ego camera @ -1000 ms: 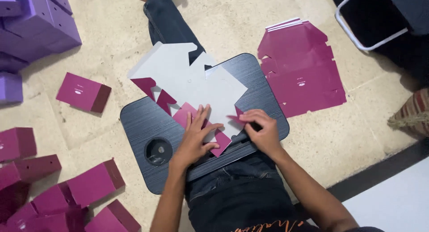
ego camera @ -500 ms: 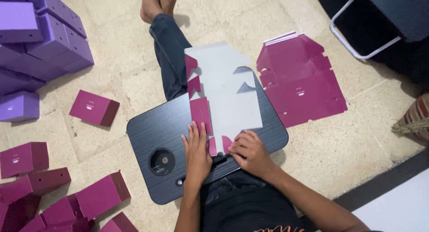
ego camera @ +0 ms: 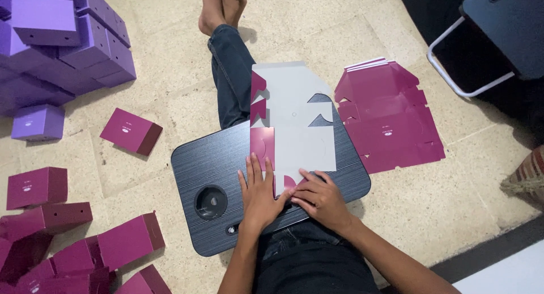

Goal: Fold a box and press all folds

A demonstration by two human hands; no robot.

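Note:
A flat die-cut box blank, grey inside with magenta flaps folded over along its left edge, lies on a dark lap tray across my legs. My left hand presses flat on the folded magenta flap at the blank's near left corner, fingers spread. My right hand rests beside it on the blank's near edge, fingertips pushing down on a small magenta tab.
A stack of flat magenta blanks lies on the floor to the right. Folded magenta boxes pile up at the near left, one lies alone, and purple boxes stack at the far left. A white-framed chair stands at the right.
The blank was turned from a slant to lie straight along the tray. Its left flaps got folded over. Both hands slid to its near edge and press it down.

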